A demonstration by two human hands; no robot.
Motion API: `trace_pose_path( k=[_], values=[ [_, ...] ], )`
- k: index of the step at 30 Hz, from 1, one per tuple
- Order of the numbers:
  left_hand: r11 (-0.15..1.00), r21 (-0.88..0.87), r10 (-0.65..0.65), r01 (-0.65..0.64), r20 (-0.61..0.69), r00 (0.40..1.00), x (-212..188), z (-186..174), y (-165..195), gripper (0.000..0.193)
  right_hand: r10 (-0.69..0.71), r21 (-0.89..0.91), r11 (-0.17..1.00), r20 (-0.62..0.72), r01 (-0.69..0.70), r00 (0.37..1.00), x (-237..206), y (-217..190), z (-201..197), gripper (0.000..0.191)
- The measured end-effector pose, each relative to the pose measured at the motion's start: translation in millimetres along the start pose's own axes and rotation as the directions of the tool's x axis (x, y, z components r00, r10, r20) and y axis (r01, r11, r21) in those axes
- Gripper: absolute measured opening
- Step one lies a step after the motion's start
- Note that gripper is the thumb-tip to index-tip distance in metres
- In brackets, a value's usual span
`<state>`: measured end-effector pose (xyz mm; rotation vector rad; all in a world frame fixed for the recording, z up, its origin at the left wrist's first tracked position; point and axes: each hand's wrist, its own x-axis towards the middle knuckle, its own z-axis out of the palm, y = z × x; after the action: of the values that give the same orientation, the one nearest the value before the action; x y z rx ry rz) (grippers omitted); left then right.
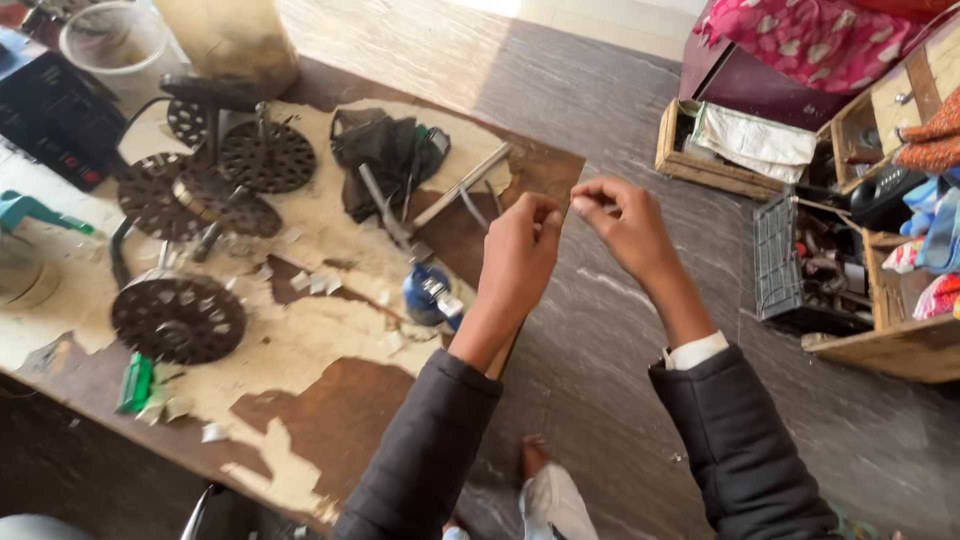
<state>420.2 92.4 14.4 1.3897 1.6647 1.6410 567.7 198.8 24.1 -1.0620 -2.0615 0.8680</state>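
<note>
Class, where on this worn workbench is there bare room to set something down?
Free: the peeling near edge of the wooden bench, between the lowest perforated metal disc and the blue canister. Crowded: the far end, around the black bag.

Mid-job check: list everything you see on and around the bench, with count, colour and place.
perforated discs: about four, dark, bench left
black bag: one, bench centre, metal tools beside it
blue can: one, bench edge near the left wrist
green packet: one, bench front left
black box: one, far left
wooden crate: one, floor right, white cloth inside
wire basket: one, grey, floor right
left hand: fingers pinched, raised
right hand: fingers pinched, raised
</note>
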Motion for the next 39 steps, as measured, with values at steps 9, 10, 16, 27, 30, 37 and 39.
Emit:
trace_pose_path(
  k=[9,10,16,27,30,37,39],
  values=[
    [0.850,0.524,-0.054,0.049,-0.005,0.999,53.9,64.2,-26.4,0.030,-0.182,0.100,0.980,0.116,0.171,0.976,88.1,72.1,-41.8,0.028],
    [0.818,0.570,-0.108,0.080,0.015,0.994,63.0,72.9,-26.9,0.033,-0.219,0.099,0.973,0.121,0.208,0.968,100.9,78.9,-50.3,0.029],
    [0.823,0.560,-0.098,0.094,-0.024,0.995,109.9,138.3,-24.9,0.035,-0.212,0.090,0.976,0.148,0.201,0.966,146.8,116.9,-89.4,0.031],
    [0.812,0.560,-0.147,0.162,-0.072,0.986,262.0,211.3,-78.0,0.039,-0.197,0.082,0.979,0.147,0.187,0.969,285.2,167.2,-97.8,0.034],
    [0.866,0.487,-0.081,0.116,-0.092,0.992,333.2,229.8,-105.4,0.039,-0.168,0.130,0.981,0.182,0.146,0.969,360.6,179.1,-71.3,0.039],
    [0.878,0.444,-0.212,0.177,0.030,0.977,508.3,226.6,-155.5,0.088,-0.169,-0.077,0.977,0.285,0.198,0.944,567.9,199.1,-37.9,0.050],
    [0.880,0.407,-0.228,0.245,-0.090,0.969,541.7,230.4,-175.0,0.068,-0.196,-0.038,0.975,0.299,0.217,0.934,608.3,220.6,-34.9,0.047]
  ],
)
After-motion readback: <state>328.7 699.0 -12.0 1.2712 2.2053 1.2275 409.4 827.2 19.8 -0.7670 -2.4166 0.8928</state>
